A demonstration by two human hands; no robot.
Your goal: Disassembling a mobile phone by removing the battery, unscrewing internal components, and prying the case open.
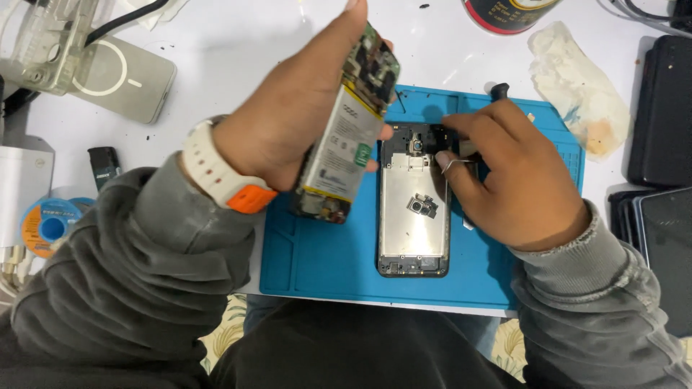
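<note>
I am holding the phone's inner assembly (346, 137), the battery with its circuit board along the upper end, lifted clear of the desk (238, 43) in my left hand (288, 115); the fingers are wrapping around its far edge and the piece is tilting toward the right. My right hand (512, 180) is resting on the blue repair mat (317, 256), clenched around a thin metal tool (454, 164) that looks like tweezers, its tip sitting just beside the top of the open phone frame (414, 209). The frame is lying flat on the mat, bare metal plate upward, with a small camera module (421, 205) loose on the plate.

I am judging this as the middle of a teardown or reassembly: the inner assembly is out of the frame, and the right hand is working at the frame's upper end. The next move is calling for a steady left grip, so the assembly is not knocking the frame, and fine tip control on the right, since the parts there are small. A crumpled stained tissue (577, 86) is lying off the mat's far right corner, and a solder spool (49, 227) is sitting near my left sleeve.
</note>
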